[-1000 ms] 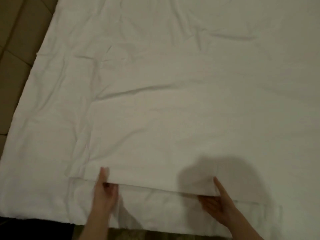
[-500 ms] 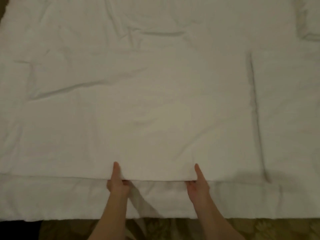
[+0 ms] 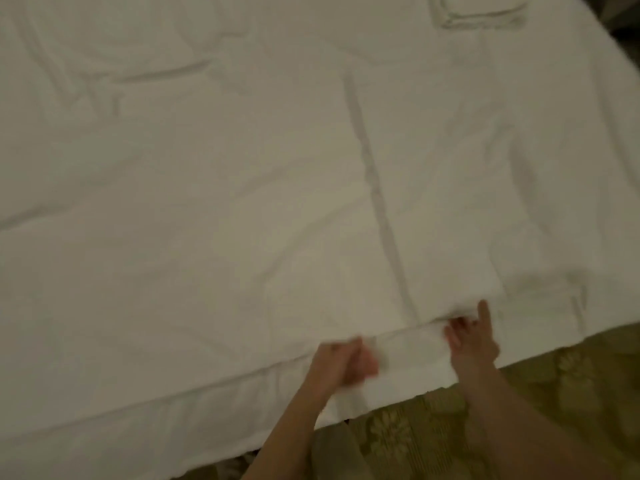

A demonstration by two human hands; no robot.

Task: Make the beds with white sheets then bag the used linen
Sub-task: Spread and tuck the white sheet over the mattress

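Observation:
A white sheet (image 3: pixel 242 202) covers the whole bed, wrinkled, with a long crease running down its right half. Its near edge is folded back over a lower white layer (image 3: pixel 412 362). My left hand (image 3: pixel 341 362) is blurred and curled at that folded edge, seemingly gripping the cloth. My right hand (image 3: pixel 472 337) holds the same edge further right, thumb up on top of the fold and fingers tucked under it.
A patterned olive-gold bed skirt or carpet (image 3: pixel 571 375) shows below the near edge at the lower right. A folded white piece (image 3: pixel 478 13) lies at the far top right of the bed. A dark strip shows at the top right corner.
Both hands have slid to the right along the folded edge, and the view has swung right and tilted. My left hand has gone from thumb-up to curled.

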